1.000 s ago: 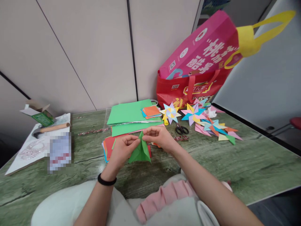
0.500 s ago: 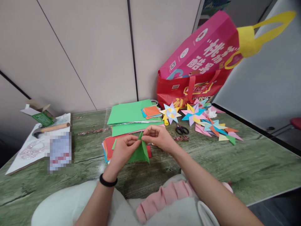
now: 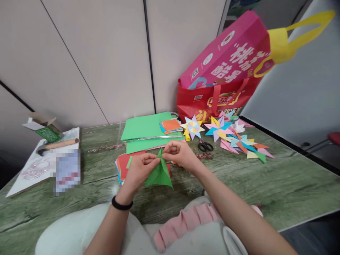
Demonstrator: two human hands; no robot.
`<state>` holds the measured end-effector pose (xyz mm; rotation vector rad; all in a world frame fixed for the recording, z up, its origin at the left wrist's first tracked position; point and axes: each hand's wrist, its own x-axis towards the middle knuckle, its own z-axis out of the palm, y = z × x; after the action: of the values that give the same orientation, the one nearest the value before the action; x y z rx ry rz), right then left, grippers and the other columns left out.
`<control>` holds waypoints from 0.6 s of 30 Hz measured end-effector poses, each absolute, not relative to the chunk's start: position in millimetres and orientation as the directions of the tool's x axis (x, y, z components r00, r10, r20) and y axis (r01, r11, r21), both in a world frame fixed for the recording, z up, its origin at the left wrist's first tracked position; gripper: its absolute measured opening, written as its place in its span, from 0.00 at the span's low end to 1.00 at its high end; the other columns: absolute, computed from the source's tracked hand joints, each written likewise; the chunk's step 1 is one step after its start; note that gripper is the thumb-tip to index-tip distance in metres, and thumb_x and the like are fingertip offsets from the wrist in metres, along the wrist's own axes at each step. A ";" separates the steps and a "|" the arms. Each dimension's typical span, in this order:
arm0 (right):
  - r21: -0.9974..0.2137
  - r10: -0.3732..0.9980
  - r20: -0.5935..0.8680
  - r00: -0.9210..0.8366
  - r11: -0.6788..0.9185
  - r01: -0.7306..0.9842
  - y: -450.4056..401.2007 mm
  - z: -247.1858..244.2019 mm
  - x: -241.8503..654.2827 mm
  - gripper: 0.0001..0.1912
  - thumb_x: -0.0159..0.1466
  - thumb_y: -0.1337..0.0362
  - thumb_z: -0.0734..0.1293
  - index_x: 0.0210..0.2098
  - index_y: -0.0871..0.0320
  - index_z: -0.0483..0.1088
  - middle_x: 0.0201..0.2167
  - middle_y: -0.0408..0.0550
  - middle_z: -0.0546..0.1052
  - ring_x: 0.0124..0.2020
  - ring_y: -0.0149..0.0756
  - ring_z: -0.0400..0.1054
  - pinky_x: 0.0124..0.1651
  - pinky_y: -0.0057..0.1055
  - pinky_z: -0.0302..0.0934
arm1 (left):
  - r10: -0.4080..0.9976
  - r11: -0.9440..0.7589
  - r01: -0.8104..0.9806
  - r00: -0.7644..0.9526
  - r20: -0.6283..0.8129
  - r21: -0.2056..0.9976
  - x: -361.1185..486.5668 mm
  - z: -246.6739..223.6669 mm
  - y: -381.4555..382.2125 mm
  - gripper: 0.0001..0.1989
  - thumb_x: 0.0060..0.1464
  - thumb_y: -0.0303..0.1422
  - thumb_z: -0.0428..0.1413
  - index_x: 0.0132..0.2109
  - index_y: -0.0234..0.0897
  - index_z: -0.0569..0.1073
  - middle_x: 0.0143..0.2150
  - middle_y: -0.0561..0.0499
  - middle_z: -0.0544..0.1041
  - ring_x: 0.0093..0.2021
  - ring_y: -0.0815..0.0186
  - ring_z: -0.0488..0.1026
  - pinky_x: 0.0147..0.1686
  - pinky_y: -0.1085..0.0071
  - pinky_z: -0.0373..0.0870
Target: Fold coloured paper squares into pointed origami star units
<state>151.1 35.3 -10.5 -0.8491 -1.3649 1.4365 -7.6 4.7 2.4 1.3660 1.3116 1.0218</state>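
Note:
A creased sheet of green paper (image 3: 160,176) is held up between my two hands, its pointed top pinched and its lower part spread wide. My left hand (image 3: 143,169) grips its left side near the tip with thumb and fingers. On the other side, my right hand (image 3: 178,154) pinches the paper close to the same tip. Behind the left hand lies a stack of coloured paper (image 3: 122,163) with red on top, partly hidden by the hand and the green sheet.
Green sheets (image 3: 146,125) lie at the back, with small orange squares (image 3: 171,125) on them. Scissors (image 3: 205,145) and folded paper stars (image 3: 218,128) are to the right, before a red bag (image 3: 196,102). At left, a hammer (image 3: 60,143) rests on a white board (image 3: 29,177).
The lower part of the green paper has spread wider and turned more toward me. Both hands keep their pinch near the tip, the right shifted very slightly right.

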 end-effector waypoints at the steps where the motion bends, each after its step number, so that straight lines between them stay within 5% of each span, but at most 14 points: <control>1: -0.983 0.939 0.124 -0.319 0.072 -0.171 35.3 -10.2 151.2 0.14 0.44 0.63 0.73 0.25 0.60 0.65 0.20 0.38 0.71 0.21 0.24 0.64 0.26 0.24 0.60 | 0.996 0.030 0.204 0.073 -0.045 0.979 -7.6 2.4 4.6 0.12 0.39 0.37 0.60 0.30 0.31 0.73 0.22 0.51 0.75 0.19 0.74 0.64 0.16 0.79 0.54; 8: -0.986 0.933 0.116 -0.341 0.067 -0.150 34.4 -11.4 148.1 0.16 0.43 0.62 0.74 0.24 0.60 0.65 0.21 0.38 0.69 0.22 0.23 0.62 0.27 0.23 0.57 | 0.998 -0.056 0.330 0.043 0.044 0.942 -3.2 2.4 3.5 0.07 0.40 0.32 0.59 0.26 0.32 0.73 0.21 0.51 0.75 0.21 0.70 0.69 0.20 0.77 0.59; 18: -0.986 0.943 0.095 -0.317 0.046 -0.161 35.1 -13.4 148.7 0.17 0.42 0.61 0.75 0.24 0.60 0.64 0.19 0.38 0.70 0.21 0.24 0.62 0.26 0.24 0.57 | 0.998 -0.024 0.267 0.070 0.006 0.963 -4.5 2.3 3.1 0.11 0.40 0.38 0.59 0.28 0.32 0.74 0.24 0.49 0.77 0.22 0.70 0.69 0.19 0.78 0.59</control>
<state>148.7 35.1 -13.4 -0.8681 -1.3596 1.4575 -4.5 3.1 2.3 1.4489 1.3450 1.0288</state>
